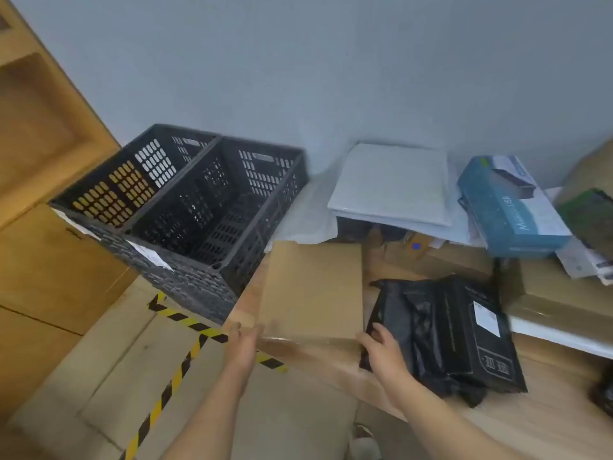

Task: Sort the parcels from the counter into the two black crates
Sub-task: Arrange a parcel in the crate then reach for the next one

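— Cardboard parcel point(311, 290): where?
— On the worktop point(441, 260), just right of the black crates point(232, 207).
— Hands?
— Left hand point(243, 340) lies flat against its near left edge; right hand point(381, 346) grips the near right corner, beside a black bag point(447, 333).

Both black crates stand open-topped on your left: the far crate point(132, 180) and the near crate point(265, 194), whose wall rises just beside the cardboard parcel point(311, 290). A black mailer bag point(444, 330) crowds your right, and white padded envelopes point(391, 184) close the back.
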